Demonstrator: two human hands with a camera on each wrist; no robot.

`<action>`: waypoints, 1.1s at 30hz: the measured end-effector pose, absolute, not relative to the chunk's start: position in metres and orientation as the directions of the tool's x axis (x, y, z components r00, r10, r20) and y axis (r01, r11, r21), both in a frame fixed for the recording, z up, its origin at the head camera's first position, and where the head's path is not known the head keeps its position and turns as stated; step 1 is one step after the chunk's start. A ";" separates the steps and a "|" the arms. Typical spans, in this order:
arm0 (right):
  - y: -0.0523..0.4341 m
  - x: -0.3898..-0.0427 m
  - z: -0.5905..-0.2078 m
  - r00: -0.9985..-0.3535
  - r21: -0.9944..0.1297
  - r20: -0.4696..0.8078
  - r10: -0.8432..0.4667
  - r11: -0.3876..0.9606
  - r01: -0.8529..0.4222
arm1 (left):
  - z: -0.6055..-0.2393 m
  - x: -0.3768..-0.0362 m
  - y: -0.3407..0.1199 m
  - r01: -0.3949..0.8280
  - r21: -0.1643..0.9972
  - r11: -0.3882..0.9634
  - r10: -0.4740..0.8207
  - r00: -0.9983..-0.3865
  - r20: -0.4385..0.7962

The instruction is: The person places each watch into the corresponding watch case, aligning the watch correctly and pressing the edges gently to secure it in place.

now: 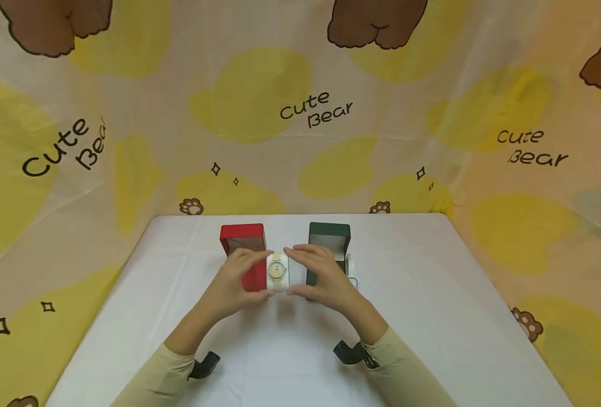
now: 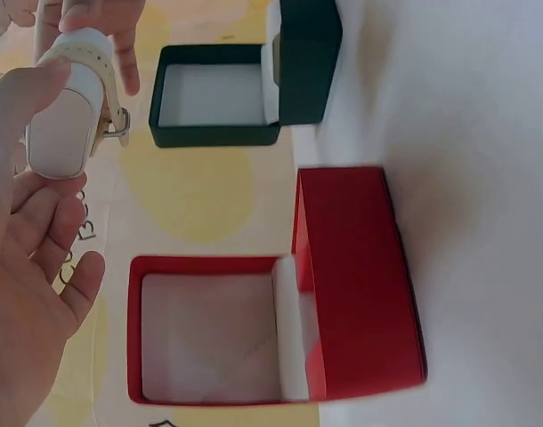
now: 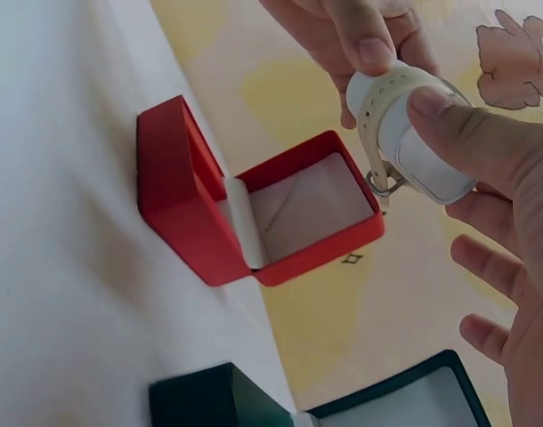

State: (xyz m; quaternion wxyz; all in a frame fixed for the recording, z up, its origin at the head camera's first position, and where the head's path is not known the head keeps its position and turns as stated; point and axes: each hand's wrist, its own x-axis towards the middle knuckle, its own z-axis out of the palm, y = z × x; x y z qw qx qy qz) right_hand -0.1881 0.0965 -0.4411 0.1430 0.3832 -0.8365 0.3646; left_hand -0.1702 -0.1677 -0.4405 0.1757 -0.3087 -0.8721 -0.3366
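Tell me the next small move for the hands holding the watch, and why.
Probably lower the watch on its white cushion into the red box: both the left hand and right hand hold it beside that box, whose lid stands open and whose inside is empty.

Two open boxes are standing side by side on the table [image 1: 432, 316], toward its far edge: one box [image 1: 243, 249] on the left, the other box [image 1: 329, 243] on the right, a gap lying between them. Each lid is standing up behind its base. A watch [image 1: 277, 270] wrapped round a cushion is hanging above that gap, between the boxes and slightly nearer the person. The left hand [image 1: 236, 285] is gripping the cushion from the left, in front of the left box; the right hand [image 1: 321, 277] is gripping it from the right, in front of the right box. A second cushion [image 1: 349, 264] is lying just right of the right box, partly hidden behind the right hand. A printed cloth [image 1: 300, 113] is hanging behind the table.
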 end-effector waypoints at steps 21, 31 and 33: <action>0.037 -0.204 -0.454 -0.769 -0.578 0.382 -0.512 0.517 -0.631 | -0.441 -0.185 -0.222 0.534 0.572 0.623 0.407 -0.846 0.345; 0.023 -0.213 -0.469 -0.799 -0.546 0.330 -0.502 0.589 -0.596 | -0.454 -0.195 -0.233 0.457 0.622 0.636 0.407 -0.883 0.233; 0.020 -0.215 -0.473 -0.805 -0.540 0.321 -0.499 0.602 -0.588 | -0.457 -0.197 -0.235 0.434 0.633 0.641 0.396 -0.894 0.211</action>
